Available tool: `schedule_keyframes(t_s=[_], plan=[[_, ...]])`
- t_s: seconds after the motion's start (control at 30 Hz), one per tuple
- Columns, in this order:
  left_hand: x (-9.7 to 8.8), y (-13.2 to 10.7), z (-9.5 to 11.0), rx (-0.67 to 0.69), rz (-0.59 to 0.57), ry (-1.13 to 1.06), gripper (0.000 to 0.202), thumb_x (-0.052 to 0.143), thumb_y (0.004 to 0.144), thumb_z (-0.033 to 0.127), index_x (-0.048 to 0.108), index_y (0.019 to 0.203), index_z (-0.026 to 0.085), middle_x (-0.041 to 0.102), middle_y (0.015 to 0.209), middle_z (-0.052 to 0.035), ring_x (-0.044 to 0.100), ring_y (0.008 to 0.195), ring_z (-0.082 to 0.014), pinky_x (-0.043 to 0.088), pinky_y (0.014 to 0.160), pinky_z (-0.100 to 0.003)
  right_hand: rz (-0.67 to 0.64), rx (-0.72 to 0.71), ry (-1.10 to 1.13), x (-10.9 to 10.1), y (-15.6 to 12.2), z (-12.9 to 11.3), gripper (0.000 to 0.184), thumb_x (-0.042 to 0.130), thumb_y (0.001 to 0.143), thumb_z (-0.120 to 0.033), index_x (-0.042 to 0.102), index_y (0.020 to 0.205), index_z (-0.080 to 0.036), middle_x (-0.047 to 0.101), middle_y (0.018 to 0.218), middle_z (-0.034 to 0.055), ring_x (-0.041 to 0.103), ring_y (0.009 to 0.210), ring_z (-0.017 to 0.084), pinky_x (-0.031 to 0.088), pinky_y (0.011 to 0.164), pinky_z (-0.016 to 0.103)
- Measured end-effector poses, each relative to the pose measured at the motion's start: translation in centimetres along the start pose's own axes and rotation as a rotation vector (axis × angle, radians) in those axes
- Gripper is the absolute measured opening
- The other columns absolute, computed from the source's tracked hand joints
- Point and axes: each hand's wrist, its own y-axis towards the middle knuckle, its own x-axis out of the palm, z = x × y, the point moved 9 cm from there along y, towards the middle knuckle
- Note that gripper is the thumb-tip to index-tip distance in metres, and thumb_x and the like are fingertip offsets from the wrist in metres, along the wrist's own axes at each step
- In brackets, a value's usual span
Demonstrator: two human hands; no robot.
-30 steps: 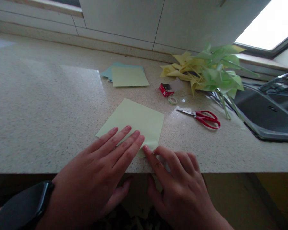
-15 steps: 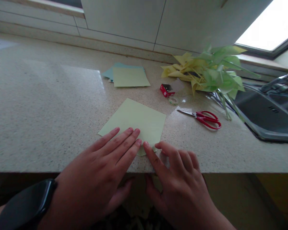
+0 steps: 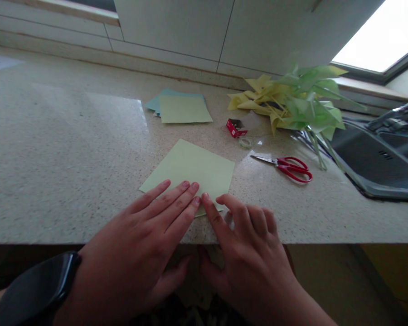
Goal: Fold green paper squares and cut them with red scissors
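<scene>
A pale green sheet of paper (image 3: 197, 165) lies at an angle near the counter's front edge. My left hand (image 3: 139, 242) rests flat on its lower left part, fingers stretched out. On the paper's near part, beside the left fingertips, presses the index fingertip of my right hand (image 3: 250, 246). The other right fingers are bent, with the middle finger near the sheet's right side. Both hands cover part of the paper's near edge, and neither grips anything.
Behind lie yellow and blue paper sheets (image 3: 185, 108). To the right are red-handled scissors (image 3: 285, 166), a small red box (image 3: 236, 128), a tape roll (image 3: 245, 142) and yellow and green paper pinwheels (image 3: 292, 99). A steel sink (image 3: 377, 163) is set in at far right.
My right hand has slid slightly forward and left over the paper's near part. The left hand has stayed almost still, and the paper's near edge looks a little higher.
</scene>
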Motion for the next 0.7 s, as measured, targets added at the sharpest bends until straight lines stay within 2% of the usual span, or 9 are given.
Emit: schedule_keyframes(t_s=[0.2, 0.37, 0.7], plan=[[0.1, 0.1, 0.1, -0.002, -0.006, -0.004, 0.071, 0.059, 0.089, 0.039, 0.043, 0.152, 0.011, 0.035, 0.162, -0.0123, 0.034, 0.151, -0.0242, 0.029, 0.124, -0.046, -0.018, -0.004, -0.004, -0.1, 0.3, 0.0, 0.079, 0.071, 0.079, -0.045, 0.051, 0.148, -0.011, 0.055, 0.132, 0.0142, 0.047, 0.11, 0.032, 0.035, 0.094, 0.045], [0.0, 0.2, 0.1, 0.0, 0.0, -0.002, 0.07, 0.059, 0.09, 0.044, 0.046, 0.15, 0.011, 0.039, 0.161, -0.0126, 0.037, 0.149, -0.0253, 0.032, 0.124, -0.047, -0.055, 0.0, -0.014, 0.3, 0.6, 0.0, 0.083, 0.073, 0.078, -0.048, 0.049, 0.149, -0.012, 0.054, 0.136, 0.0134, 0.047, 0.112, 0.032, 0.037, 0.095, 0.046], [-0.1, 0.1, 0.3, 0.01, 0.022, -0.011, 0.069, 0.059, 0.089, 0.037, 0.044, 0.15, 0.007, 0.041, 0.161, -0.0129, 0.034, 0.151, -0.0246, 0.027, 0.126, -0.045, -0.107, 0.007, 0.004, 0.6, 1.3, 0.2, 0.088, 0.072, 0.078, -0.045, 0.042, 0.153, -0.011, 0.054, 0.138, 0.0132, 0.048, 0.109, 0.033, 0.044, 0.093, 0.049]])
